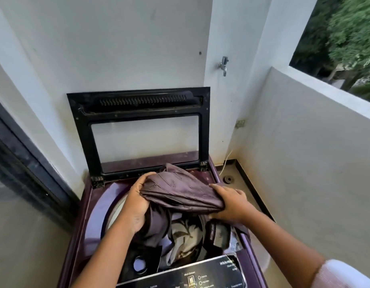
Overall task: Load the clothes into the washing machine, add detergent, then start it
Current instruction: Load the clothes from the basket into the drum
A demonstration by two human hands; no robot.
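Mauve cloth (180,190) between left grip (136,204), right grip (232,202)

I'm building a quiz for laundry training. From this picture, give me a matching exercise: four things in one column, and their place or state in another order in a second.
Things
1. lid
2. purple-brown garment
3. floral cloth
4. tap

Place or state
A. fixed to the wall, to the right of the washing machine
B. raised upright at the back
C. lying down inside the drum
D. gripped by the left hand and the right hand above the drum

Pairs: 1-B, 2-D, 3-C, 4-A
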